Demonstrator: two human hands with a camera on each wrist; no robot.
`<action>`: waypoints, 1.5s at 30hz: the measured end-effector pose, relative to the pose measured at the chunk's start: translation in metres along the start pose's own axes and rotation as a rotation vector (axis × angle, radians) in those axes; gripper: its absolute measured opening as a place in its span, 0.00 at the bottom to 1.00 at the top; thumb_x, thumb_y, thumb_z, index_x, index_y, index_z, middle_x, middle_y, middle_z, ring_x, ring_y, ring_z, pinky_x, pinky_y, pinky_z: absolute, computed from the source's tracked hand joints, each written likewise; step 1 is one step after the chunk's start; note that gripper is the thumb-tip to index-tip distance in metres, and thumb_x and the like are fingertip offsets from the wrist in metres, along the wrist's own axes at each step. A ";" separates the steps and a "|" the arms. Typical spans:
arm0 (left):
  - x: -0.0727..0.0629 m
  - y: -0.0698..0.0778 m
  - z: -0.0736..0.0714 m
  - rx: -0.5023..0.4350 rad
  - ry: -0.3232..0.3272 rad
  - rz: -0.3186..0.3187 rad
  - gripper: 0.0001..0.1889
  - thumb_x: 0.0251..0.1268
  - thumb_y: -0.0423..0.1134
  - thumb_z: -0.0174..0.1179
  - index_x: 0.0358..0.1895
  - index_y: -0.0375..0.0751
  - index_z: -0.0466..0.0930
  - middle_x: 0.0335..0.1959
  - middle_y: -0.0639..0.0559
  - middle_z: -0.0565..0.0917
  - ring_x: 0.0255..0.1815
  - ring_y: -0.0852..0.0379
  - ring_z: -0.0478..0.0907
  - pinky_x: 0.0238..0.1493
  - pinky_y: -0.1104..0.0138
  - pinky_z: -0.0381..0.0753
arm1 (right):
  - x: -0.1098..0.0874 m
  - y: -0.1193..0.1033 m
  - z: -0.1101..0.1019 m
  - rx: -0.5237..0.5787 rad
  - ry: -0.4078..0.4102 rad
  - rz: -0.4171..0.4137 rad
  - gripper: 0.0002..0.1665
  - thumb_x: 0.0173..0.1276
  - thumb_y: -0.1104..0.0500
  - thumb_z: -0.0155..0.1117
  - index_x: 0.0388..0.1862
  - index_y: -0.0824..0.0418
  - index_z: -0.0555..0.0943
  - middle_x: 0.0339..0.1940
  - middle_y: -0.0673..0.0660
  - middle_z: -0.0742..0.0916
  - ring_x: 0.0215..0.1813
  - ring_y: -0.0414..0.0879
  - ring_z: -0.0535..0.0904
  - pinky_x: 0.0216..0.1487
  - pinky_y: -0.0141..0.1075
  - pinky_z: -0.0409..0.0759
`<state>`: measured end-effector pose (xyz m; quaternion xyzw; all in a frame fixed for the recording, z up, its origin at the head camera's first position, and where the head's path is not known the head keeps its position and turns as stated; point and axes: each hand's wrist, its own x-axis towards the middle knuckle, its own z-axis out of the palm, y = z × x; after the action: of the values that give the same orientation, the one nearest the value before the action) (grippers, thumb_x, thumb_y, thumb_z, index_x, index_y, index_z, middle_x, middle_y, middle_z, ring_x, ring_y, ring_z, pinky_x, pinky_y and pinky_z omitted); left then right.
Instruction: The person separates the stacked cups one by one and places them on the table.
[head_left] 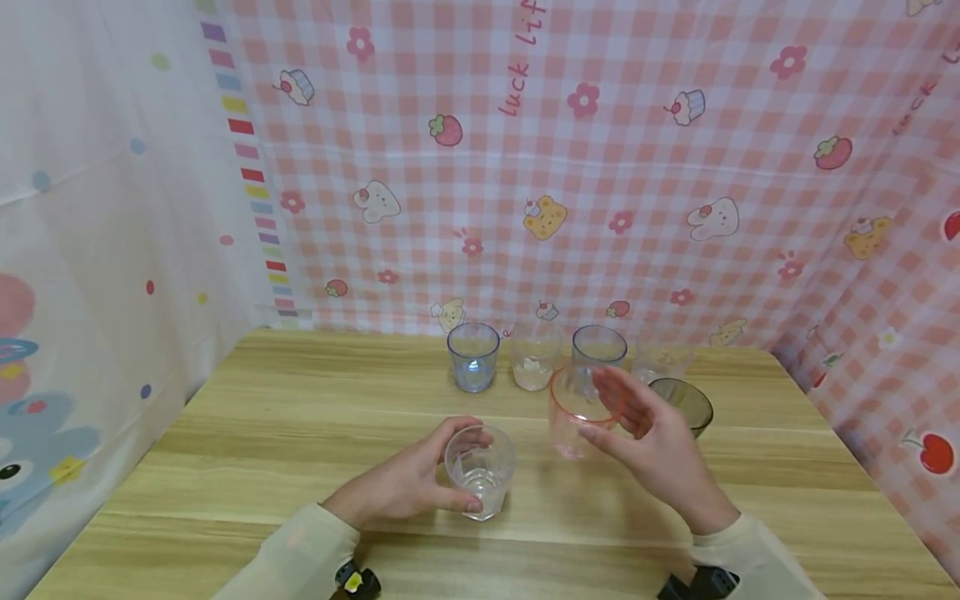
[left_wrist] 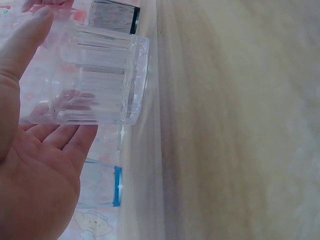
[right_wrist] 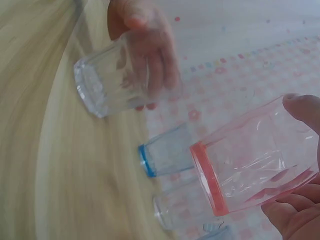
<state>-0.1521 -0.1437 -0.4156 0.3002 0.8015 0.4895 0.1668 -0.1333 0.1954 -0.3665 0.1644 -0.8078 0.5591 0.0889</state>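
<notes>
My left hand (head_left: pixel 401 485) grips a clear faceted plastic cup (head_left: pixel 491 492), with its thumb on the near side and fingers behind. The cup is upright, mouth up, in front of me. To its right, my right hand (head_left: pixel 663 446) holds a transparent pink cup (head_left: pixel 567 429) between thumb and fingers. In the right wrist view the pink cup (right_wrist: pixel 260 155) shows its thick coral base, and the thumb lies along its wall. The left wrist view shows the clear cup (left_wrist: pixel 100 75) between thumb and fingers. Whether either base touches the table cannot be told.
A row along the back of the wooden table (head_left: pixel 300 433) has a blue cup (head_left: pixel 474 358), a clear cup (head_left: pixel 534 371), a blue-rimmed cup (head_left: pixel 600 343) and another clear cup (head_left: pixel 663 362). A dark olive cup (head_left: pixel 688 402) stands partly behind my right hand. Printed cloth (head_left: pixel 480 167) hangs behind.
</notes>
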 end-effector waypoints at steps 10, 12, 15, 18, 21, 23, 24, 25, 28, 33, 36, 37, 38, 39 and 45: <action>-0.001 0.000 0.000 0.007 -0.001 -0.015 0.51 0.65 0.48 0.79 0.84 0.44 0.54 0.80 0.56 0.75 0.85 0.50 0.65 0.87 0.41 0.51 | -0.005 0.012 -0.010 0.045 0.042 0.104 0.53 0.70 0.60 0.80 0.86 0.68 0.61 0.83 0.65 0.73 0.83 0.63 0.68 0.66 0.16 0.72; -0.001 0.000 0.000 0.016 0.001 -0.017 0.52 0.65 0.48 0.79 0.84 0.44 0.54 0.80 0.57 0.75 0.85 0.50 0.65 0.88 0.41 0.51 | -0.005 0.015 -0.011 0.033 0.057 0.114 0.54 0.70 0.60 0.80 0.86 0.68 0.60 0.83 0.65 0.73 0.83 0.63 0.69 0.65 0.16 0.73; 0.000 0.000 0.000 0.013 0.002 -0.016 0.51 0.64 0.48 0.79 0.83 0.44 0.55 0.80 0.56 0.75 0.85 0.49 0.65 0.88 0.41 0.51 | -0.004 0.019 -0.012 0.020 0.081 0.130 0.54 0.70 0.60 0.79 0.87 0.68 0.59 0.83 0.65 0.73 0.83 0.63 0.69 0.64 0.15 0.73; 0.000 0.000 0.000 -0.002 0.006 -0.009 0.50 0.65 0.46 0.79 0.83 0.45 0.56 0.79 0.55 0.76 0.85 0.48 0.66 0.87 0.40 0.51 | -0.003 0.024 -0.012 0.003 0.094 0.149 0.55 0.71 0.58 0.79 0.87 0.67 0.57 0.84 0.65 0.72 0.83 0.62 0.68 0.63 0.14 0.72; 0.001 0.000 0.001 -0.011 0.007 -0.005 0.48 0.65 0.45 0.79 0.82 0.47 0.57 0.79 0.54 0.76 0.85 0.48 0.66 0.87 0.41 0.50 | -0.003 0.029 -0.012 -0.004 0.095 0.166 0.57 0.71 0.57 0.79 0.88 0.67 0.55 0.85 0.64 0.70 0.85 0.61 0.66 0.64 0.13 0.70; 0.000 0.000 0.001 -0.011 0.004 -0.004 0.48 0.65 0.44 0.79 0.82 0.48 0.57 0.79 0.54 0.75 0.85 0.49 0.66 0.87 0.40 0.50 | -0.003 0.033 -0.011 0.004 0.093 0.176 0.58 0.71 0.57 0.79 0.88 0.67 0.54 0.86 0.65 0.69 0.85 0.62 0.65 0.64 0.13 0.69; 0.000 0.000 0.001 -0.013 0.002 -0.004 0.48 0.66 0.44 0.79 0.82 0.48 0.57 0.79 0.54 0.75 0.85 0.48 0.65 0.87 0.41 0.50 | -0.002 0.035 -0.010 0.014 0.092 0.180 0.58 0.70 0.58 0.79 0.88 0.67 0.54 0.86 0.65 0.68 0.86 0.61 0.64 0.65 0.13 0.69; 0.000 0.000 0.001 -0.013 0.001 -0.006 0.48 0.66 0.45 0.79 0.82 0.48 0.56 0.79 0.54 0.75 0.85 0.49 0.65 0.87 0.41 0.50 | -0.002 0.037 -0.010 0.023 0.092 0.182 0.58 0.70 0.59 0.79 0.88 0.68 0.54 0.87 0.66 0.68 0.86 0.62 0.63 0.66 0.14 0.69; 0.000 0.000 0.001 -0.022 -0.001 -0.013 0.48 0.66 0.45 0.78 0.82 0.48 0.56 0.80 0.54 0.75 0.85 0.48 0.65 0.88 0.40 0.50 | -0.002 0.042 -0.007 0.048 0.092 0.197 0.57 0.70 0.61 0.79 0.88 0.68 0.54 0.87 0.66 0.66 0.87 0.62 0.62 0.68 0.16 0.68; 0.000 0.000 0.001 -0.014 0.003 -0.017 0.49 0.65 0.45 0.79 0.83 0.45 0.56 0.79 0.54 0.75 0.85 0.47 0.65 0.88 0.39 0.50 | -0.002 0.048 -0.002 0.056 0.100 0.231 0.58 0.71 0.61 0.78 0.88 0.68 0.53 0.88 0.66 0.65 0.87 0.60 0.61 0.71 0.20 0.67; 0.000 0.000 0.001 -0.006 0.002 -0.015 0.50 0.66 0.46 0.79 0.83 0.45 0.56 0.79 0.55 0.75 0.85 0.48 0.65 0.88 0.40 0.50 | -0.002 0.051 0.001 0.048 0.103 0.245 0.58 0.72 0.60 0.78 0.88 0.69 0.51 0.88 0.66 0.64 0.88 0.59 0.60 0.72 0.22 0.67; 0.000 -0.001 0.001 -0.006 -0.001 -0.015 0.49 0.66 0.46 0.78 0.83 0.45 0.56 0.80 0.55 0.75 0.85 0.48 0.65 0.88 0.40 0.50 | -0.001 0.052 0.002 0.053 0.102 0.250 0.59 0.72 0.60 0.77 0.89 0.69 0.50 0.88 0.65 0.63 0.88 0.58 0.59 0.73 0.23 0.67; 0.000 -0.001 0.001 -0.008 -0.003 -0.014 0.49 0.66 0.46 0.78 0.83 0.45 0.56 0.80 0.54 0.75 0.85 0.48 0.65 0.88 0.40 0.50 | -0.001 0.053 0.003 0.058 0.101 0.252 0.59 0.72 0.60 0.77 0.89 0.69 0.50 0.89 0.66 0.63 0.88 0.58 0.59 0.74 0.24 0.67; -0.001 -0.001 0.001 -0.007 -0.004 -0.015 0.49 0.66 0.47 0.78 0.83 0.46 0.55 0.80 0.55 0.74 0.85 0.49 0.65 0.88 0.40 0.50 | -0.001 0.054 0.004 0.062 0.100 0.253 0.59 0.73 0.61 0.77 0.89 0.69 0.49 0.89 0.66 0.62 0.89 0.59 0.58 0.75 0.26 0.66; -0.001 -0.001 0.000 -0.004 -0.003 -0.007 0.49 0.66 0.46 0.78 0.83 0.45 0.55 0.80 0.55 0.75 0.85 0.48 0.65 0.87 0.39 0.51 | 0.001 0.057 0.007 0.067 0.099 0.243 0.58 0.74 0.64 0.75 0.89 0.71 0.47 0.89 0.67 0.60 0.89 0.60 0.55 0.78 0.34 0.64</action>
<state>-0.1518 -0.1441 -0.4165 0.2979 0.8012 0.4903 0.1701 -0.1552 0.2070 -0.4188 0.0404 -0.7972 0.5999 0.0548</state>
